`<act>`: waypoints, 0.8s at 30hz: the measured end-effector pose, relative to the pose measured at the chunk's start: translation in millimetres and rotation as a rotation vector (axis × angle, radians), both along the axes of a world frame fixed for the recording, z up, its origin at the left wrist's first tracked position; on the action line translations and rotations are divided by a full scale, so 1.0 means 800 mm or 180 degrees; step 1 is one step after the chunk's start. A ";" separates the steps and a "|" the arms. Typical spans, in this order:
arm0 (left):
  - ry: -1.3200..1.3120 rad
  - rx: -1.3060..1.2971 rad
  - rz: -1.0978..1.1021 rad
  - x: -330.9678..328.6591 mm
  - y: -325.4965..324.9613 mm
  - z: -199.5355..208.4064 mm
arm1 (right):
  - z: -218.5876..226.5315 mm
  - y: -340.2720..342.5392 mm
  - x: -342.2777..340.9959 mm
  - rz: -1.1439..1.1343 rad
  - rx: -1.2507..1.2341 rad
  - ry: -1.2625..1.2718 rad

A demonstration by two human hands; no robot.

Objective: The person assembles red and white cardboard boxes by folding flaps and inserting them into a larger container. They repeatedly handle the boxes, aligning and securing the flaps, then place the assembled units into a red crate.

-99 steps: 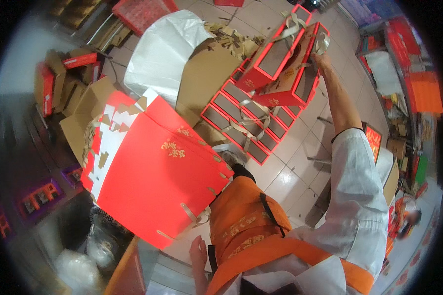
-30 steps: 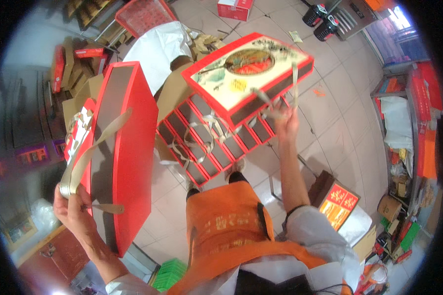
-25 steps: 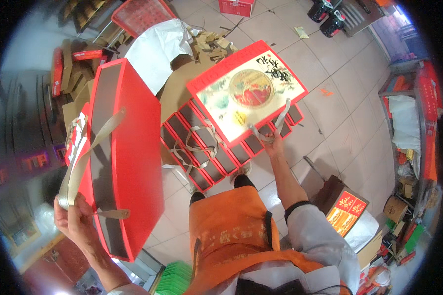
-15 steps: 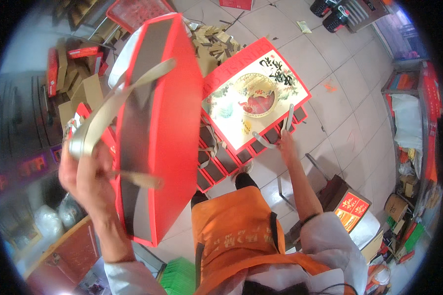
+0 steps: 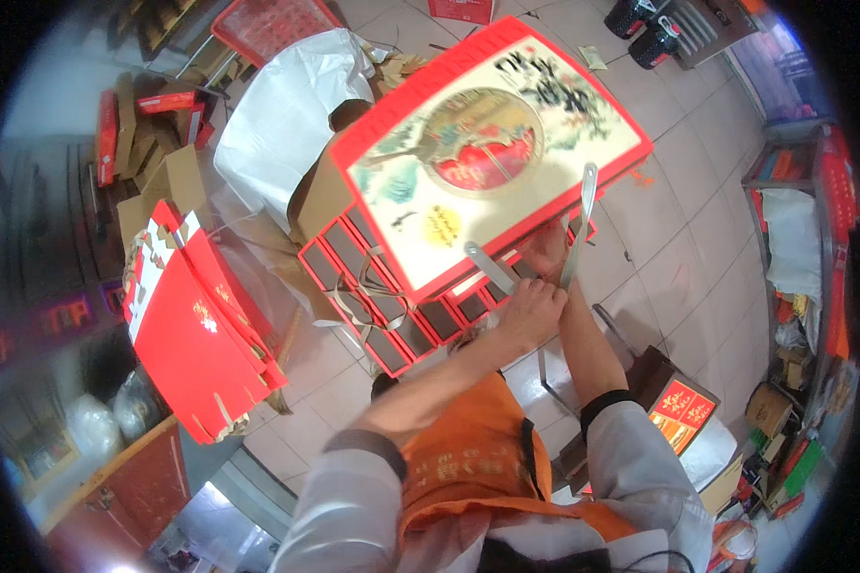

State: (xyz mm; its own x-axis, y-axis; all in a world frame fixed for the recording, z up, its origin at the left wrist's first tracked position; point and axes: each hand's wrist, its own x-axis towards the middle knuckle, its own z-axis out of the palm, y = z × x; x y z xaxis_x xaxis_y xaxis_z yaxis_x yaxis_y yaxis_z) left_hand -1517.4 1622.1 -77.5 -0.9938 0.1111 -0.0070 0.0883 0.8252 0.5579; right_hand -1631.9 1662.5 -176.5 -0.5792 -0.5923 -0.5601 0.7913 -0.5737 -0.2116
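A red gift box with a cream picture lid [image 5: 492, 162] is tilted in front of me, above several dark-sided red boxes [image 5: 382, 349]. At its near edge, the pale ribbon handle [image 5: 579, 229] runs down to my left hand [image 5: 533, 310]. My left hand is closed on that handle, its forearm reaching across my apron to beside my right wrist. My right hand [image 5: 546, 250] is at the near side of the box, below the lid's edge. Its fingers are mostly hidden by the box and the handle. Whether the box rests on those beneath it, I cannot tell.
Flattened red cartons [image 5: 196, 329] lean in a stack at the left. A white plastic sheet [image 5: 301, 105] and brown cardboard [image 5: 320, 196] lie behind the boxes. To the right stand a box with a red and gold card [image 5: 683, 411] and a loaded shelf [image 5: 798, 239].
The box my left hand held upright at the left is gone from there. A picture-lidded box now looms larger over the pile. My left hand has swung right, next to my right wrist.
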 end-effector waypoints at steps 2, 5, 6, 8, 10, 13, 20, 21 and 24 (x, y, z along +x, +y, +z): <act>0.0047 0.0033 0.0317 0.016 0.018 -0.055 | -0.068 0.033 -0.002 -0.0046 0.0247 -0.0447; 0.0400 0.0344 0.0376 0.039 0.011 -0.095 | -0.144 0.086 -0.002 -0.0268 0.1177 -0.0507; 0.0426 0.0342 0.0338 0.046 -0.008 -0.101 | -0.161 0.109 0.001 -0.0233 0.0554 0.0088; -0.0058 0.1110 0.1201 0.055 -0.057 -0.108 | -0.192 0.140 -0.013 -0.0543 0.0678 -0.0419; -0.0471 0.1710 0.2567 0.061 -0.132 -0.121 | -0.207 0.172 -0.045 -0.0277 0.1311 -0.0310; -0.0634 0.1635 0.4029 0.063 -0.197 -0.155 | -0.194 0.204 -0.118 -0.1107 0.2825 -0.0582; -0.1263 0.2553 0.4028 0.056 -0.139 -0.219 | -0.125 0.180 -0.213 0.0680 0.3253 0.1317; -0.1133 0.2551 0.4027 0.060 -0.122 -0.216 | -0.120 0.175 -0.214 0.0812 0.3312 0.1387; -0.0370 0.3539 0.3921 0.077 -0.081 -0.197 | -0.108 0.168 -0.212 0.0918 0.3334 0.1546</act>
State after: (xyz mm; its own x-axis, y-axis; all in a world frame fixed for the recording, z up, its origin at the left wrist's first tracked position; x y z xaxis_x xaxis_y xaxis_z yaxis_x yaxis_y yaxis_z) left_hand -1456.0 1557.4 -235.2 -0.4840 -0.6867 -0.5424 -0.3528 -0.4141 0.8391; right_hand -1801.7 1796.9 -262.6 -0.7848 -0.1204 -0.6079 0.5704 0.2431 -0.7846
